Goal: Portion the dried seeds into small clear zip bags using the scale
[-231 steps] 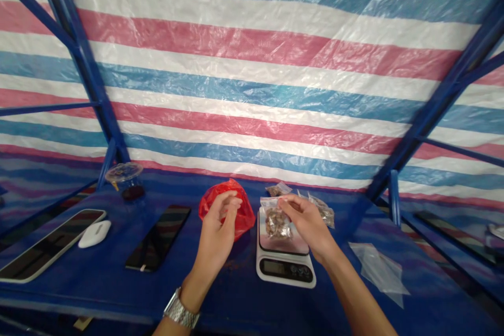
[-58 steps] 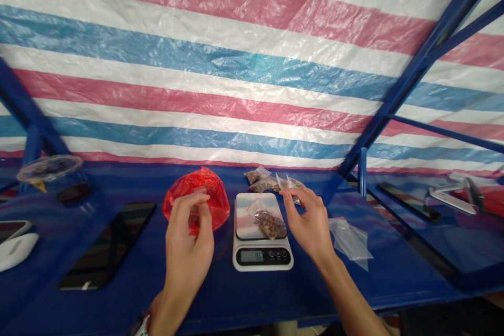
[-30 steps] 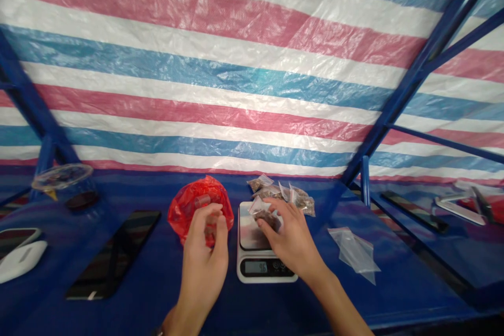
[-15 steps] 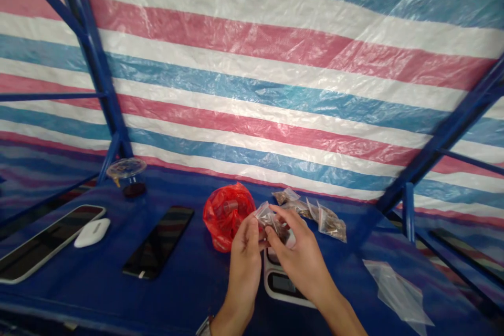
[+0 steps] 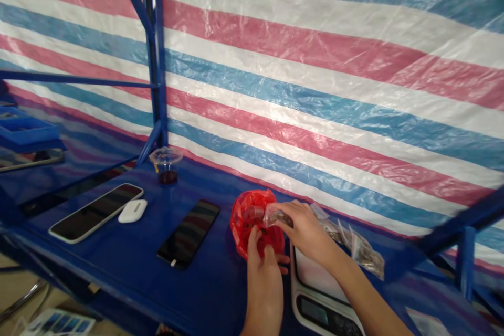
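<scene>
My right hand (image 5: 306, 230) is closed on a small clear zip bag (image 5: 275, 216) with brown bits inside, tilted over the right rim of an opened red plastic bag (image 5: 241, 232). Inside the red bag lies a small clear plastic cup (image 5: 254, 213). My left hand (image 5: 264, 275) is at the near side of the red bag, fingers spread and nothing seen in them. A white digital scale (image 5: 317, 273) sits under my right forearm, its plate partly hidden. Several filled zip bags (image 5: 365, 253) lie behind the scale, partly covered by my right hand and arm.
On the blue table (image 5: 134, 273) to the left are a black phone (image 5: 189, 232), a white-edged phone (image 5: 98, 212), a white earbud case (image 5: 133, 211) and a lidded clear cup with dark liquid (image 5: 166, 165). Clear bags (image 5: 427, 323) lie at lower right. Blue frame bars (image 5: 157, 63) stand before a striped sheet.
The zip bag was lifted off the scale by my right hand, brought to my left hand, then moved left to the red bag. My left hand has opened. The view has turned left.
</scene>
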A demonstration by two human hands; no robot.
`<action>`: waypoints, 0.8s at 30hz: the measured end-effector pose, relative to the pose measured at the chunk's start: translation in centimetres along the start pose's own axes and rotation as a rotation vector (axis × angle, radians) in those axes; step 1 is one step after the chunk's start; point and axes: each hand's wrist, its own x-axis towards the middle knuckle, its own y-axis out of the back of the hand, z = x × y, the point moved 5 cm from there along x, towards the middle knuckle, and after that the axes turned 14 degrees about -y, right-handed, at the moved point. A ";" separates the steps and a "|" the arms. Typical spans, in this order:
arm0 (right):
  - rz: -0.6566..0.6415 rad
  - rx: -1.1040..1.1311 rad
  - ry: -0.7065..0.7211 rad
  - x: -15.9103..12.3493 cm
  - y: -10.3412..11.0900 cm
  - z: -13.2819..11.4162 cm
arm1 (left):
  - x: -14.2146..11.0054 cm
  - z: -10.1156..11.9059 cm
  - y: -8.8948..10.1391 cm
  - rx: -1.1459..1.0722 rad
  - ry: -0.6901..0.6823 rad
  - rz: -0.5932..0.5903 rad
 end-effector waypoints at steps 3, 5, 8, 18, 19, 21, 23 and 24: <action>-0.016 -0.066 0.057 0.2 -0.4 -0.3 | -0.1 0.7 0.3 0.012 0.050 0.001; -0.003 -0.101 0.063 0.2 -0.6 -0.3 | 0.0 1.0 0.5 0.018 0.071 -0.002; 0.025 -0.125 0.065 0.2 -0.9 -0.3 | 0.0 1.2 0.7 0.014 0.075 -0.002; 0.051 -0.114 0.024 -0.4 -1.3 -0.3 | 0.2 1.7 1.0 0.004 0.054 -0.012; 0.058 -0.116 0.022 -0.5 -1.2 -0.3 | 0.2 1.8 1.0 0.008 0.053 -0.011; 0.083 -0.117 -0.005 -0.5 -0.8 -0.2 | 0.2 1.7 1.1 0.018 0.038 -0.009; 0.100 -0.104 -0.038 -0.5 -0.6 0.0 | 0.2 1.6 1.1 0.025 0.016 -0.007; 0.106 -0.089 -0.057 -0.6 -0.5 0.1 | 0.2 1.5 1.1 0.026 0.004 -0.008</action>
